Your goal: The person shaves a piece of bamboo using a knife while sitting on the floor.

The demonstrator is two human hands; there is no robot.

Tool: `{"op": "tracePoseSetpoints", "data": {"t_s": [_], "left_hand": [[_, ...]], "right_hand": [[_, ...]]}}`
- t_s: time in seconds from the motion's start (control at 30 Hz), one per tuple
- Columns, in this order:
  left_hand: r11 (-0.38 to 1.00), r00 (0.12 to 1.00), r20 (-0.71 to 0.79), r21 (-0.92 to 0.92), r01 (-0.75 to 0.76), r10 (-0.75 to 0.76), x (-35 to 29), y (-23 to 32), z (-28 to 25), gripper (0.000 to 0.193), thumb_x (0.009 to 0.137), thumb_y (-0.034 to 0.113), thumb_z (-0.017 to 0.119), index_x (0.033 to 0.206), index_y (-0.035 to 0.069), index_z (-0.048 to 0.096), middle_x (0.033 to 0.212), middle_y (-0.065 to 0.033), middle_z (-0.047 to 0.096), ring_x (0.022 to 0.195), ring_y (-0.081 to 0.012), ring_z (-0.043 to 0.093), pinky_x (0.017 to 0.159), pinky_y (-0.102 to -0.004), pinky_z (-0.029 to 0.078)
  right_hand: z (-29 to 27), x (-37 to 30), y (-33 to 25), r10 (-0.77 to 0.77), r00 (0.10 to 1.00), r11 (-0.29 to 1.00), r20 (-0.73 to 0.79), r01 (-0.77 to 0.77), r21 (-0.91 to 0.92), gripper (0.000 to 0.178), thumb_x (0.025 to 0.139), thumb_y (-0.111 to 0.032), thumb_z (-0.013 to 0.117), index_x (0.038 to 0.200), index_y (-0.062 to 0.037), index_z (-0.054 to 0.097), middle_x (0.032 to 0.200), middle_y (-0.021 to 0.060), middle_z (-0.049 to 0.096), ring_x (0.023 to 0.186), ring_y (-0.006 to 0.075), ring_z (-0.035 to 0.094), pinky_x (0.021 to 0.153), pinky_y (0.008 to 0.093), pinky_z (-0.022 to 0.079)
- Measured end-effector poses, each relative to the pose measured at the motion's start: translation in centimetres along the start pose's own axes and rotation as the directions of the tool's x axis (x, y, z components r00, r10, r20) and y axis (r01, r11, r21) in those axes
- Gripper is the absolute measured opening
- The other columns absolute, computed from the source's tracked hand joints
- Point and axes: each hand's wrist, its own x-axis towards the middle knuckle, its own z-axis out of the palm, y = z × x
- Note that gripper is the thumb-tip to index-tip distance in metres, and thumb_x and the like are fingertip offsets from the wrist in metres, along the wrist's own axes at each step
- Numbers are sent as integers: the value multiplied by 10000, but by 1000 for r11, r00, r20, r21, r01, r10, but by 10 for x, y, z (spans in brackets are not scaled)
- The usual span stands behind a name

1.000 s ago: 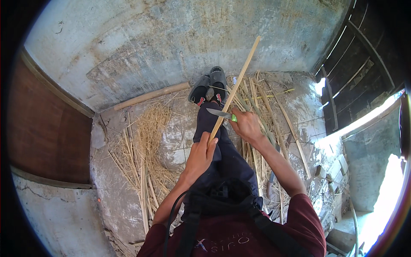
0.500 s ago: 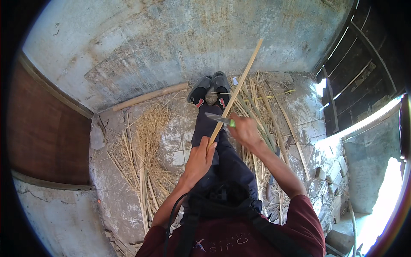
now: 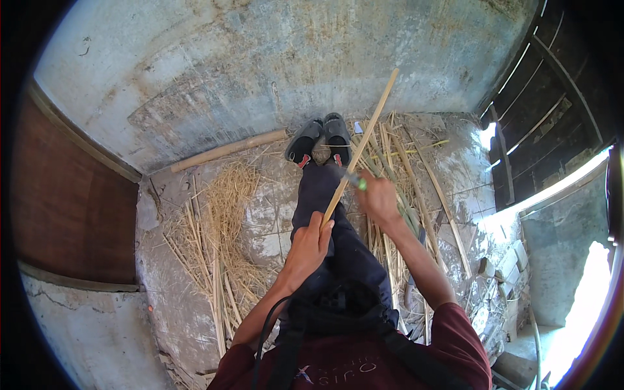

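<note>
A long pale strip of split bamboo or wood (image 3: 372, 121) slants up and away to the right over my outstretched legs. Its near end is gripped in my left hand (image 3: 310, 245), fingers wrapped round it. My right hand (image 3: 379, 197) is closed on a knife (image 3: 362, 184) with a green handle. The knife's blade is blurred by motion and lies across the strip, a little beyond my left hand. Whether the edge bites into the strip I cannot tell.
Thin shavings (image 3: 229, 201) and split strips (image 3: 218, 286) lie heaped to my left. More poles (image 3: 416, 175) lie on my right. A round pole (image 3: 227, 149) rests along the wall (image 3: 260, 58) beyond my shoes (image 3: 318, 140). Broken blocks (image 3: 510, 263) sit at the right.
The strip's far end has dropped slightly toward me. My right hand and knife have shifted a little to the right, and the blade, sharp before, is now smeared.
</note>
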Motion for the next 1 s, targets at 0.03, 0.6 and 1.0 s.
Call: {"op": "tracePoseSetpoints", "data": {"t_s": [0.03, 0.6, 1.0], "left_hand": [[1000, 1000, 12, 1, -8, 8, -2, -2, 1, 206, 1122, 213, 574, 1081, 28, 491, 688, -276, 600, 708, -523, 648, 555, -582, 448], [994, 998, 57, -106, 27, -21, -3, -12, 6, 232, 1130, 242, 559, 1076, 20, 521, 659, -212, 538, 620, -448, 619, 569, -479, 422], [1000, 995, 93, -15, 27, -26, -9, 16, -5, 225, 1135, 233, 540, 1079, 17, 508, 696, -254, 570, 693, -508, 635, 577, -510, 420]], "right_hand": [[-4, 7, 14, 140, 989, 990, -44, -140, -6, 176, 926, -182, 724, 1020, -43, 670, 638, 215, 654, 641, 429, 707, 568, 514, 551], [-3, -13, -17, 22, 993, 999, 119, -27, 40, 209, 936, -228, 731, 1011, -42, 672, 665, 219, 673, 656, 428, 718, 595, 527, 566], [-27, 12, 30, 213, 972, 977, -99, -214, 1, 172, 924, -190, 709, 971, -25, 699, 693, 243, 687, 658, 458, 707, 615, 543, 564]]}}
